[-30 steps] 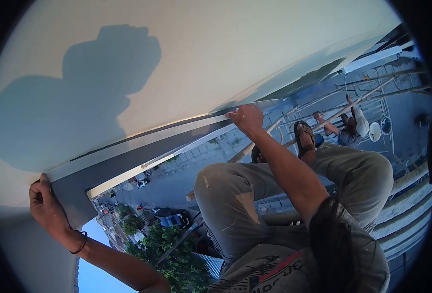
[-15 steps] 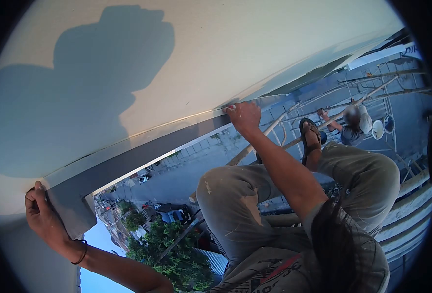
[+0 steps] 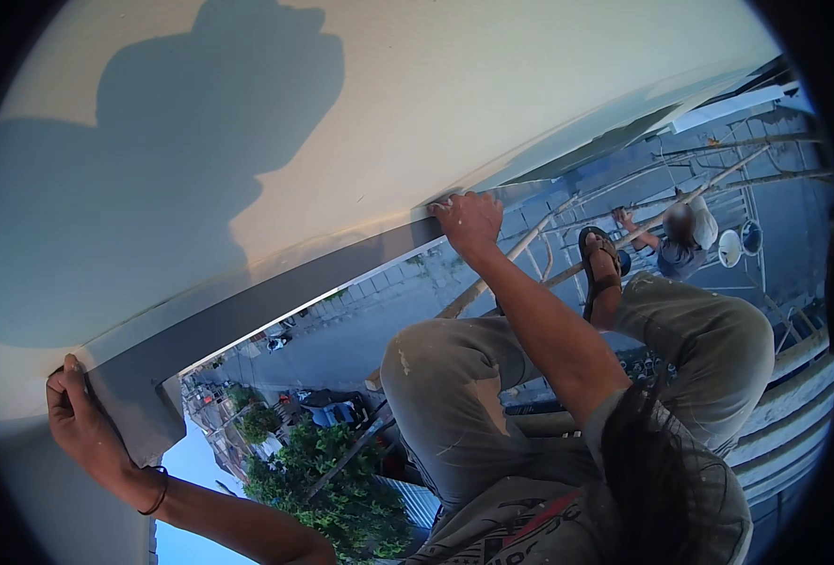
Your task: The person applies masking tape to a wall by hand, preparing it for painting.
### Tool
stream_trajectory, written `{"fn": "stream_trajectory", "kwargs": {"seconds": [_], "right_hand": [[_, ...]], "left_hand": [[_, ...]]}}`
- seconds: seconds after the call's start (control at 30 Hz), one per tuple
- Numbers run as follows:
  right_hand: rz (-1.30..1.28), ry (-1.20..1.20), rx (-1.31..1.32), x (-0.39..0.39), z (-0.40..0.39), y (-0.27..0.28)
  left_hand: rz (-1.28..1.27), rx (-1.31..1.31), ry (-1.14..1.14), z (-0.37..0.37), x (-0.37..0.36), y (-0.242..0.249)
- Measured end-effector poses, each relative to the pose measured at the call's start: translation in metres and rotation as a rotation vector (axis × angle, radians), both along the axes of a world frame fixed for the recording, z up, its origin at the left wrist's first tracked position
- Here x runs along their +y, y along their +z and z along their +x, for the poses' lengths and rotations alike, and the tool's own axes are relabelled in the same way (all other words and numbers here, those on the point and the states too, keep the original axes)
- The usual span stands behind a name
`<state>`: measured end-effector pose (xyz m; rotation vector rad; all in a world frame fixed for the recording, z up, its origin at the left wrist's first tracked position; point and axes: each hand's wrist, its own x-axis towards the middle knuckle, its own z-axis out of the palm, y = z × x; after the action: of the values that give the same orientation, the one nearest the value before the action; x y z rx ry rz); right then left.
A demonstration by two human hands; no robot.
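Note:
My left hand (image 3: 85, 419) is at the left end of the wall's lower edge, thumb and bent fingers pinched together against the corner. Whatever lies between them is too small to name. My right hand (image 3: 469, 226) presses its curled fingers on the same edge further right; what they hold, if anything, is hidden. Between both hands runs a pale edge strip (image 3: 191, 290), with a faint thin line along it. Above spreads the cream wall (image 3: 417, 104), which carries a large shadow (image 3: 210, 113). A grey underside (image 3: 275, 292) borders the strip below.
My bent knees and a sandalled foot (image 3: 600, 268) are over bamboo scaffolding (image 3: 530, 240). Another person (image 3: 685, 231) is lower on the scaffold at right, near two buckets (image 3: 729, 248). Far below lie a street (image 3: 341, 344), a tree (image 3: 332, 485) and parked vehicles.
The thin line along the edge strip looks fainter now. My right hand's fingers have shifted slightly, and a red bit at their tips no longer shows. My left hand stays nearly still.

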<state>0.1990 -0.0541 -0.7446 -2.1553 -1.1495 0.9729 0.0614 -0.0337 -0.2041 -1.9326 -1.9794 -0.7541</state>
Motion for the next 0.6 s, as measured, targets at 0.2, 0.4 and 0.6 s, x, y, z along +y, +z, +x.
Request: {"fn": "stream_trajectory", "kwargs": {"seconds": [0.2, 0.4, 0.6], "right_hand": [[-0.017, 0.013, -0.001, 0.0012, 0.0011, 0.0043], [-0.027, 0.033, 0.018, 0.0048, 0.0047, 0.0090], [-0.012, 0.049, 0.004, 0.0060, 0.0050, 0.0080]], "left_hand": [[-0.007, 0.003, 0.006, -0.0038, 0.0006, 0.0027], [-0.010, -0.015, -0.010, -0.0031, 0.0005, 0.0020], [-0.006, -0.007, -0.019, -0.0003, -0.0001, 0.0008]]}}
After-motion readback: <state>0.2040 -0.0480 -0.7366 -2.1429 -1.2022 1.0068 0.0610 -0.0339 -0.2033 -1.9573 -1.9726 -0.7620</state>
